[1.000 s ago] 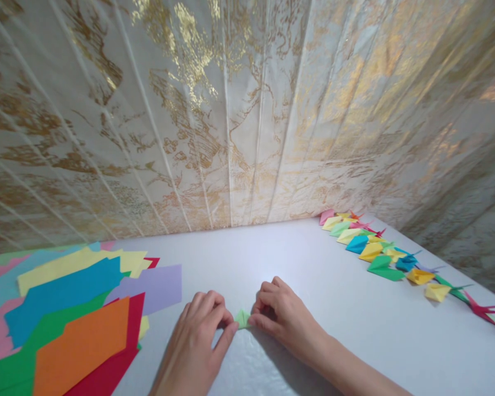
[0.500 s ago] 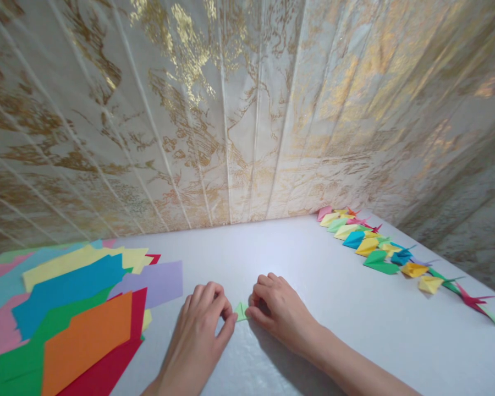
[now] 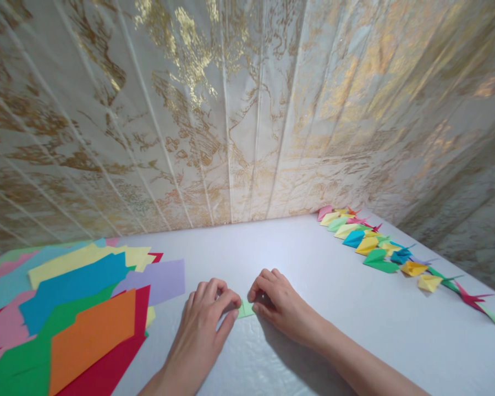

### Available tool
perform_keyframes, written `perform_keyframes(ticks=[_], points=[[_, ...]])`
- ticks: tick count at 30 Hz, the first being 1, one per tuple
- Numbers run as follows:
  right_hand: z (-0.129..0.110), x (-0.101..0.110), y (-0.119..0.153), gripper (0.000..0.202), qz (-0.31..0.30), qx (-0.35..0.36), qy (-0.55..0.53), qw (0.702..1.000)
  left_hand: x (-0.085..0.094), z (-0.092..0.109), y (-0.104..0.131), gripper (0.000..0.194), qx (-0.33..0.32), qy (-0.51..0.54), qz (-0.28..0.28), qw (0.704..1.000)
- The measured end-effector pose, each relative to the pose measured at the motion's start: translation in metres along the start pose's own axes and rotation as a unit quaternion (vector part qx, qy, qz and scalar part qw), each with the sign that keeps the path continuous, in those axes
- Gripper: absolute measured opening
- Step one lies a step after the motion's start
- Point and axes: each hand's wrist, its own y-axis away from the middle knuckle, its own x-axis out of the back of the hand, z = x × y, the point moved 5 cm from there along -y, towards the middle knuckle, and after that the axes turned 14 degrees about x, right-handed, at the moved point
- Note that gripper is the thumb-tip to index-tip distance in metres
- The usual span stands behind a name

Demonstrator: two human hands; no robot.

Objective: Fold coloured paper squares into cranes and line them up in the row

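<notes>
A small piece of light green folded paper [image 3: 246,309] lies on the white table between my hands, with a crease line near its middle. My left hand [image 3: 204,324] holds its left edge, thumb and index finger close together there. At the right edge, my right hand [image 3: 281,303] pinches the paper with its fingers curled. Fingertips hide both ends of the paper, so its full outline cannot be made out.
Overlapping coloured paper sheets [image 3: 94,335] cover the table's left side, a lilac sheet [image 3: 165,280] nearest my left hand. Several folded paper pieces [image 3: 379,261] line the right edge. Behind the table [image 3: 231,247] hangs a gold-patterned curtain [image 3: 239,137].
The green paper showed a pointed triangular flap before; now a flatter strip shows. My left index finger has shifted over its left part, and my right hand has moved slightly right.
</notes>
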Motion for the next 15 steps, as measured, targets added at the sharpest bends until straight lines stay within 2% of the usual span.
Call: perform_keyframes(ticks=[2, 7, 12, 15], points=[[0.003, -0.001, 0.0, 0.029, 0.002, -0.001, -0.02, 1.0, -0.001, -0.001, -0.001, 0.014, 0.007, -0.002, -0.003, 1.0], [0.001, -0.008, -0.003, 0.016, 0.032, -0.031, -0.025, 0.999, -0.004, -0.004, -0.002, 0.012, 0.016, 0.001, -0.007, 1.0], [-0.005, -0.011, -0.002, 0.03, -0.003, -0.018, -0.026, 1.0, -0.003, -0.007, -0.001, 0.015, 0.022, 0.02, -0.005, 1.0], [-0.002, -0.007, 0.003, 0.039, -0.01, 0.001, -0.03, 0.999, -0.001, -0.011, -0.002, 0.021, 0.027, 0.041, -0.022, 0.999]])
